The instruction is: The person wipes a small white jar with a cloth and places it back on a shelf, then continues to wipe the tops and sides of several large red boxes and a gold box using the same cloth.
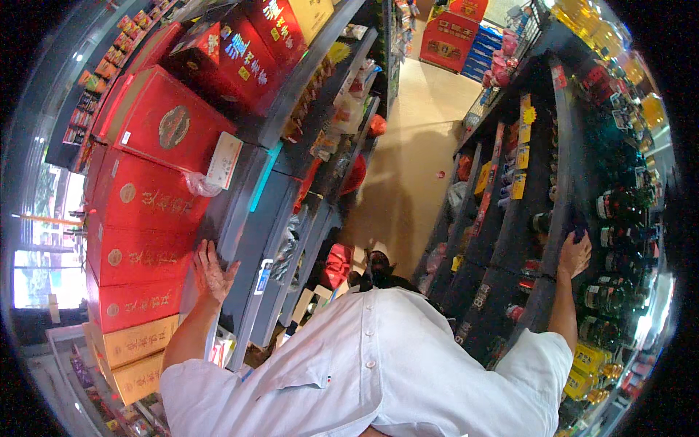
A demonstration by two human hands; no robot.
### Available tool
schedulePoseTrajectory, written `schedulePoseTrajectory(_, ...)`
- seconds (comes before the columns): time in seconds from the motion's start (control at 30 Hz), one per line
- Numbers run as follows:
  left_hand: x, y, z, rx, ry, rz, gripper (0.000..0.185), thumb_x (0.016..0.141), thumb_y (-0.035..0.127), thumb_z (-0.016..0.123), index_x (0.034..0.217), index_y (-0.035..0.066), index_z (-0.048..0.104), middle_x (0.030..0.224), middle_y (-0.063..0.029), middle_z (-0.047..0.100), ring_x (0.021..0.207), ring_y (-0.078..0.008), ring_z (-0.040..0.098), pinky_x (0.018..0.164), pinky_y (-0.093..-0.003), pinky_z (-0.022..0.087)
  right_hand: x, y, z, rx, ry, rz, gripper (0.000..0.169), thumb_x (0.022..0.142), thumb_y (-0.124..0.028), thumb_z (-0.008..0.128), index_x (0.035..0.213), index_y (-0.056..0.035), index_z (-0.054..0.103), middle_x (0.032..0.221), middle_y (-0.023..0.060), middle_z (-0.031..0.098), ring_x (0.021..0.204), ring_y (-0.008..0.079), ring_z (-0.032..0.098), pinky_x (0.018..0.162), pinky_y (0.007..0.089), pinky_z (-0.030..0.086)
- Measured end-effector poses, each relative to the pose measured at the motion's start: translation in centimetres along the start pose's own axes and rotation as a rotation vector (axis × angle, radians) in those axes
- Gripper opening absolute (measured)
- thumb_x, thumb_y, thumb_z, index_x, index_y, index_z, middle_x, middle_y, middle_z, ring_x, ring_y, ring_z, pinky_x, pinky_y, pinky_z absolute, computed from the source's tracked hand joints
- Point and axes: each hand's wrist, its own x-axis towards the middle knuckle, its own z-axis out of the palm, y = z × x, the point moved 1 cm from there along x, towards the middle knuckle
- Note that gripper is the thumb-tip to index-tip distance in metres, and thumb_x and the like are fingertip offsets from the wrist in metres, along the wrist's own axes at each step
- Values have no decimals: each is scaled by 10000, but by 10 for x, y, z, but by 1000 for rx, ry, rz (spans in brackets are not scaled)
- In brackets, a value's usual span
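My left hand [213, 275] is spread on the grey shelf top at the left, with its fingertips beside the stacked red gift boxes [147, 199]. Nothing is held in it. On the opposite side, my right hand [576, 255] reaches onto a dark shelf [568, 164], its fingers curled on a dark bunched cloth [576, 228]. Shadow hides much of the cloth. Dark glass bottles [614, 205] stand in a row just beyond that hand. A white card [224, 160] and some crumpled clear plastic [201, 184] lie against the red boxes.
A tan floor aisle [404, 180] runs between the two shelf units. Red cartons [450, 41] and a wire rack [510, 60] stand at its far end. Oil bottles [590, 27] line the upper right. Near my feet are a red bag [337, 265] and opened cardboard [303, 306].
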Motion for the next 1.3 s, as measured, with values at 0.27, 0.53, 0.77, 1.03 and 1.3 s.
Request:
schedulePoseTrajectory(0.27,-3,-3,13,-21,106,31,796,772,424,723,1358,-36,442,1422,-204,406,1221,-420,440,1043,-563,342,2,8,12,19,84,-60,589,942,-469,555,1389,-89,499,1405,145,524,1282,341,483,1079,478,369)
schedulePoseTrajectory(0.53,1,1,-1,63,-32,-24,796,775,436,714,1362,-22,435,1418,-205,411,1246,-417,439,1037,-554,350,9,14,21,64,-25,15,570,976,-521,486,1433,-181,458,1464,97,456,1324,343,435,1067,548,367)
schedulePoseTrajectory(0.77,3,-4,5,41,4,5,812,785,463,695,1378,-20,420,1408,-205,418,1239,-429,441,1041,-563,348,17,32,39,-37,37,-54,561,979,-522,487,1444,-211,458,1472,87,449,1325,354,434,1047,558,391)
schedulePoseTrajectory(1.03,-14,-22,34,-160,173,56,811,781,429,712,1371,-39,412,1424,-232,401,1224,-471,428,1041,-590,348,11,2,11,-9,-121,3,559,965,-507,521,1432,-202,484,1457,109,469,1310,339,460,1057,509,402)
schedulePoseTrajectory(1.3,0,-6,8,-7,7,41,797,813,483,673,1356,-51,437,1373,-252,435,1202,-465,438,1025,-577,356,-2,10,13,75,140,-25,566,896,-489,595,1363,-175,533,1357,88,559,1213,344,533,1035,506,407)
